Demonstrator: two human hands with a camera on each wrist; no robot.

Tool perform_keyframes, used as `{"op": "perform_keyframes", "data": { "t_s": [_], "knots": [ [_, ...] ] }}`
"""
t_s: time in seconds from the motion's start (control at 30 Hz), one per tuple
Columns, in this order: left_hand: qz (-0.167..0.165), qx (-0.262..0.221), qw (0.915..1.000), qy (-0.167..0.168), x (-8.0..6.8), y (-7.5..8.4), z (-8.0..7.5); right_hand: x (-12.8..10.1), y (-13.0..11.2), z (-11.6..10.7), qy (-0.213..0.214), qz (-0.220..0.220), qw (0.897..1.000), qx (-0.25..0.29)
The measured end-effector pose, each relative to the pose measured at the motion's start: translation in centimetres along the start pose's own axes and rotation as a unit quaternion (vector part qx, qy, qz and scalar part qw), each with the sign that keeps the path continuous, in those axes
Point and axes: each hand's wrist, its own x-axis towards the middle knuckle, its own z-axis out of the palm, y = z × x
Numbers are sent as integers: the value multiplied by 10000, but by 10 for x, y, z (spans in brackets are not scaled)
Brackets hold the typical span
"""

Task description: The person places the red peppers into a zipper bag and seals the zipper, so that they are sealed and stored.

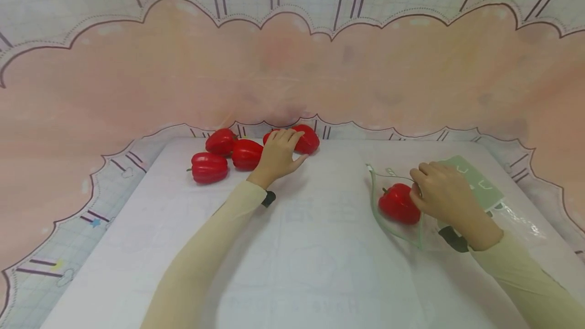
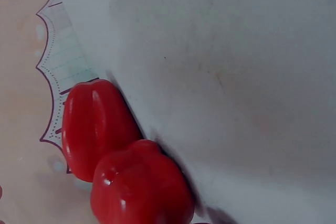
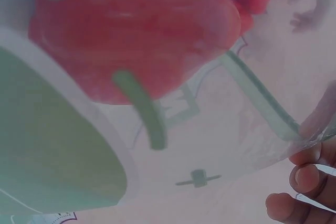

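Observation:
My left hand [image 1: 279,159] reaches over two red bell peppers at the back of the table, its thumb spread away from its fingers. The right one of these peppers [image 1: 308,139] shows beside the fingertips; the other is mostly hidden behind the hand. Both peppers lie against each other in the left wrist view, the nearer one [image 2: 142,187] lower. On the right, my right hand [image 1: 441,192] pinches the edge of a clear zip bag [image 1: 484,187] with green trim and green print. Inside the bag's mouth lies another red bell pepper [image 1: 398,204]; through the plastic it fills the right wrist view's upper left.
Left of my left hand, three more red bell peppers sit grouped: one in front [image 1: 208,168], one behind [image 1: 221,141] and one beside the hand [image 1: 247,155]. A white sheet covers the table [image 1: 292,258]. A patterned curtain [image 1: 283,75] hangs along the back and sides.

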Motion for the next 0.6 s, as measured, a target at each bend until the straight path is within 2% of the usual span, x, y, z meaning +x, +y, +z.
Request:
{"op": "perform_keyframes", "data": {
  "t_s": [0.1, 0.23, 0.47, 0.6],
  "knots": [
    [-49, -7, 9998, -214, 5, -1, 6, 0, 0, 0, -51, 29, 10000, 0],
    [-13, 32, 9973, -733, 13, 0, 12, 0, 0, 0, -48, 20, 10000, 8],
    [254, 224, 9905, -1331, 28, 0, 25, 0, 0, 1, -18, 15, 10000, 31],
    [489, 380, 9829, -1734, 34, -2, 35, 0, -1, 1, -142, 91, 9999, 16]
  ]
}}
